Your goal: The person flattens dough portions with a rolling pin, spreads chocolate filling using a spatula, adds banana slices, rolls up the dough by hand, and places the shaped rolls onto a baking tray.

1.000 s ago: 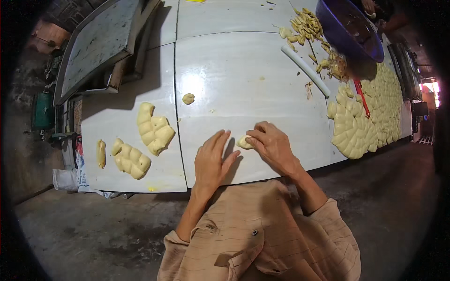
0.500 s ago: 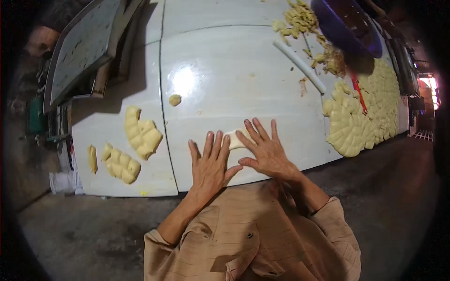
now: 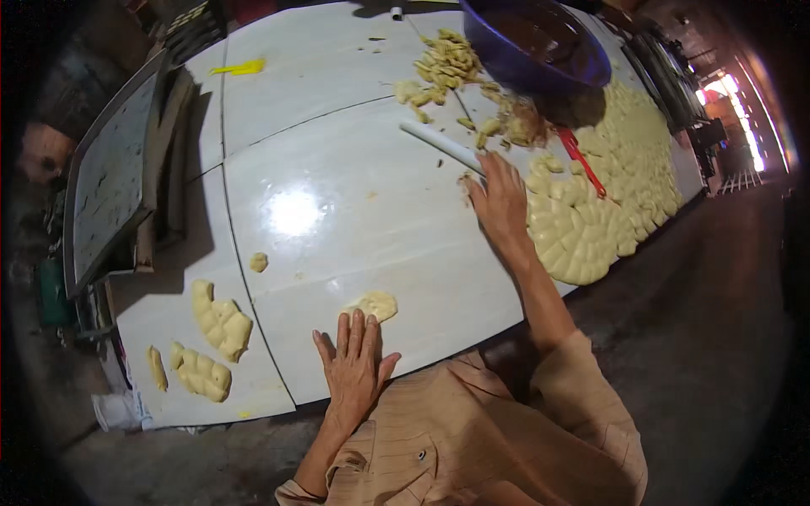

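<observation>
My left hand lies with fingers spread, its fingertips on the near edge of a flattened piece of pale dough on the white tiled table. My right hand is stretched out to a white cylindrical rod, fingertips at its near right end and thumb apart. To the right lies a broad mass of cut dough pieces, with a red long-handled utensil on it. A small dough lump sits left of centre, and two clusters of pieces and a short strip lie at the left.
Stacked metal trays stand along the left. At the back are a purple basin of dark contents, a pile of small tan pieces and a yellow tool. Dark racks line the far right.
Both hands were pressing together at the dough, which now looks flatter. My right hand has moved up and right to the rod; my left stays by the dough. The view has shifted.
</observation>
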Motion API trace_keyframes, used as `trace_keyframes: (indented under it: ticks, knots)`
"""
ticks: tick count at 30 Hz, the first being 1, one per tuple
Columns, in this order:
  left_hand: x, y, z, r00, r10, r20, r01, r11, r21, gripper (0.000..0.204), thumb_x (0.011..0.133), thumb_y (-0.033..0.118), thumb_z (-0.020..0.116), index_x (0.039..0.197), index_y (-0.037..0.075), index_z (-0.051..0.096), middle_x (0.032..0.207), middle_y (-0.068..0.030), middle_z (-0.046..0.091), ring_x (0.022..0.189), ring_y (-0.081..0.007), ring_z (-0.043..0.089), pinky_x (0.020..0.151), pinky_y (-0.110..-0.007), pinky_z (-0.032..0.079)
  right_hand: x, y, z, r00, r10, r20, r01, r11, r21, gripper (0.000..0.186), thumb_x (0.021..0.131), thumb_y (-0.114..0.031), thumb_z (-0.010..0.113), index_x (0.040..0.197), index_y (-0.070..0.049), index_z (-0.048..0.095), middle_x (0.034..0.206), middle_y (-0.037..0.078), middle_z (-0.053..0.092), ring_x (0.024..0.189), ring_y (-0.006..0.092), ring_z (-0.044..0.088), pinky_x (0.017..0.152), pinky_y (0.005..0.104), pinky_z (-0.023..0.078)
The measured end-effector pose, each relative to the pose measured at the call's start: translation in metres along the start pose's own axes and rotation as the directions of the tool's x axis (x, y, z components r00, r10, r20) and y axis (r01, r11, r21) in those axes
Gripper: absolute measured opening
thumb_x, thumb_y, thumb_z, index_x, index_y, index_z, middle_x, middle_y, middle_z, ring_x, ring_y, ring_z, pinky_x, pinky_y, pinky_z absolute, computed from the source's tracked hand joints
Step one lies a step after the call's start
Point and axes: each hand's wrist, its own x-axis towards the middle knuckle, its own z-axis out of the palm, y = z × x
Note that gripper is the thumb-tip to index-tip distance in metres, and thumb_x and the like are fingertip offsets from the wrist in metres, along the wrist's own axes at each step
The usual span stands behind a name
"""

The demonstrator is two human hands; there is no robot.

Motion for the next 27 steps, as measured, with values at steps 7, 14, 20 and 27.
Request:
trace_keyframes:
  ticks: [7, 14, 20, 27]
  knots:
    - [0.002, -0.004, -0.003, 1.0, -0.013, 0.014, 0.014, 0.998, -0.063, 0.071, 0.091, 0.042, 0.073, 0.148, 0.007, 0.048, 0.155, -0.0226, 0.043, 0.144, -0.0398, 0.04, 0.115, -0.074, 0.017, 0.018, 0.056, 0.043, 0.972, 0.048, 0.229, -0.077, 0.99, 0.121, 0.036, 0.089, -0.023, 0.067, 0.117, -0.001, 0.067, 0.115, 0.019, 0.067, 0.11, 0.0366, 0.061, 0.094, 0.0483, 0.046]
    - [-0.026, -0.024, -0.007, 0.911, -0.077, -0.404, 0.046, 0.995, -0.087, 0.086, 0.087, 0.038, 0.079, 0.156, 0.008, 0.037, 0.163, -0.0276, 0.025, 0.15, -0.045, 0.029, 0.117, -0.07, 0.018, -0.024, -0.04, -0.056, 0.915, -0.27, 0.301, 0.152, 0.92, 0.362, 0.035, 0.093, -0.021, 0.065, 0.122, -0.001, 0.062, 0.113, 0.019, 0.067, 0.103, 0.0384, 0.061, 0.096, 0.0503, 0.043]
    - [-0.005, -0.018, 0.004, 0.964, -0.2, -0.174, 0.206, 0.978, 0.018, 0.08, 0.095, 0.044, 0.065, 0.157, 0.005, 0.034, 0.164, -0.0254, 0.025, 0.152, -0.0473, 0.02, 0.117, -0.073, 0.007, -0.1, -0.093, -0.031, 0.744, -0.496, 0.446, 0.277, 0.838, 0.47, 0.048, 0.085, -0.024, 0.075, 0.129, -0.011, 0.063, 0.129, 0.006, 0.064, 0.117, 0.0276, 0.058, 0.103, 0.0513, 0.04]
    - [0.039, -0.047, 0.005, 0.95, -0.256, -0.18, 0.279, 0.953, 0.12, 0.065, 0.101, 0.042, 0.053, 0.153, 0.005, 0.043, 0.162, -0.0166, 0.036, 0.153, -0.0392, 0.025, 0.119, -0.069, 0.003, -0.083, -0.121, -0.003, 0.801, -0.275, 0.532, 0.241, 0.961, 0.133, 0.058, 0.086, -0.034, 0.073, 0.14, -0.018, 0.06, 0.151, 0.01, 0.052, 0.145, 0.035, 0.041, 0.116, 0.0678, 0.023]
